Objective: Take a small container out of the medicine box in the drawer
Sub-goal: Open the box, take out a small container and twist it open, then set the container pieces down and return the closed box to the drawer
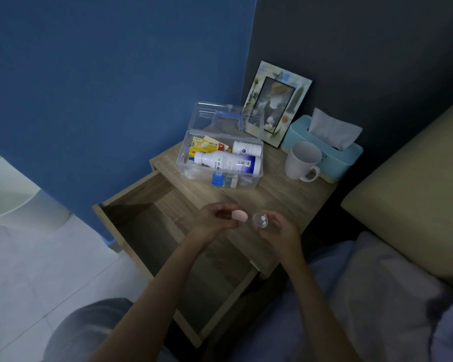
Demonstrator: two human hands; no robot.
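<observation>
A clear plastic medicine box (183, 155) with a blue handle stands open on top of the wooden nightstand (280, 199), holding bottles and packets. Below and in front of it the drawer (147, 202) is pulled out, and its inside looks dark. Over the drawer's right edge, my left hand (215, 220) pinches a small pink cap (239, 215). My right hand (280, 228) holds a small clear round container (260, 220) with a few white pills showing inside. The cap and the container are a short gap apart.
A white mug (302, 160), a teal tissue box (324, 150) and a picture frame (275, 103) stand at the back of the nightstand. A blue wall is to the left, a beige headboard (416, 189) and bedding to the right, pale floor tiles at lower left.
</observation>
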